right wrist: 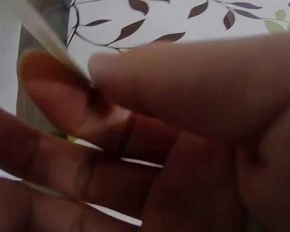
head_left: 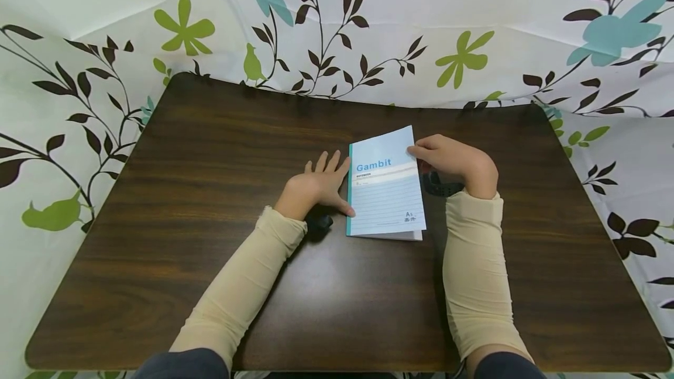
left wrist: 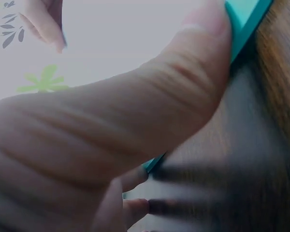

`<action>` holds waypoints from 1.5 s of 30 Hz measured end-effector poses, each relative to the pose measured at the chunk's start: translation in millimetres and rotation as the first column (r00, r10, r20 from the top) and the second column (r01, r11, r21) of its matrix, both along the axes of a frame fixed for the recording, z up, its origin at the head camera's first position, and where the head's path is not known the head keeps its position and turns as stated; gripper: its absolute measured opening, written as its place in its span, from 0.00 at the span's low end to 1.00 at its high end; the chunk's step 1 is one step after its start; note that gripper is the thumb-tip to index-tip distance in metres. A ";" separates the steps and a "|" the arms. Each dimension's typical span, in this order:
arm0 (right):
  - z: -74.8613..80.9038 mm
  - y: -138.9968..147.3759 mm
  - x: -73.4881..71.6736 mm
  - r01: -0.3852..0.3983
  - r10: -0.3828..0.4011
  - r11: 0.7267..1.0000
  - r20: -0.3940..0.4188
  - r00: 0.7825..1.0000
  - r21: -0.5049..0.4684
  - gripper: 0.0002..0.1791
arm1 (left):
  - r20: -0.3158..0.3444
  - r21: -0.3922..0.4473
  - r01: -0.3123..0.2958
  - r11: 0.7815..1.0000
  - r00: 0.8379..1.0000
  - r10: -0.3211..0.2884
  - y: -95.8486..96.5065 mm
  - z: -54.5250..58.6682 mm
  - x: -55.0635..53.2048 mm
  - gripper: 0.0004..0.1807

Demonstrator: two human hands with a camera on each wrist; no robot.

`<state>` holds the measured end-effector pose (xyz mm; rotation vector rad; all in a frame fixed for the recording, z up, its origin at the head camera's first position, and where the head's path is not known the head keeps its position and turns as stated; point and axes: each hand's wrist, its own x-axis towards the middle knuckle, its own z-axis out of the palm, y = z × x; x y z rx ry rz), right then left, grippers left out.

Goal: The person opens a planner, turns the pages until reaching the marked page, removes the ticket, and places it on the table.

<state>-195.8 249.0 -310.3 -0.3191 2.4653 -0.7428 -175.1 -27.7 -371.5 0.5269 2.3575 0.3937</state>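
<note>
A light blue and white notebook (head_left: 387, 192), printed "Gambit", lies on the dark wooden table with its teal spine (head_left: 349, 192) to the left. Its cover is lifted a little at the right, and a white page edge shows under the lower side. My right hand (head_left: 455, 159) pinches the cover's right edge near the upper corner; thumb and index finger meet on that edge in the right wrist view. My left hand (head_left: 322, 186) has its fingers spread beside the spine, the thumb touching the spine's lower part and a fingertip at its upper part.
The brown wood-grain table (head_left: 184, 203) stretches out on both sides. Behind it hangs a white curtain (head_left: 395, 45) with leaf, flower and bird prints. A dark wrist camera (head_left: 319, 222) sits under the left wrist, another dark device (head_left: 441, 185) at the right.
</note>
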 end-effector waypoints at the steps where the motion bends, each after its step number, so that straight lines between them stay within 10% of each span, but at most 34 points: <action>1: 0.6 -0.5 0.9 -0.002 0.002 1.000 0.005 1.000 -0.016 0.23 | -0.003 0.001 -0.001 1.000 1.000 0.001 -0.2 0.4 0.2 0.68; 14: 5.0 -14.3 4.9 -0.058 0.057 0.982 -0.008 0.998 -0.180 0.24 | -0.003 0.103 -0.082 0.991 0.997 0.083 -1.8 6.7 -6.7 0.46; 26: 4.1 -42.7 6.5 -0.148 0.140 0.965 -0.052 0.989 -0.216 0.38 | -0.026 0.342 -0.078 0.937 0.995 0.093 -23.4 31.5 -4.5 0.44; 38: -1.6 -66.6 12.0 -0.192 0.189 0.969 -0.034 0.981 -0.156 0.57 | -0.026 0.401 -0.079 0.913 0.995 0.097 -27.1 47.2 1.0 0.48; 45: -13.6 -59.4 2.2 -0.103 0.103 0.995 -0.006 0.995 -0.007 0.35 | -0.040 0.339 -0.110 0.934 0.991 0.131 -31.7 48.2 1.5 0.53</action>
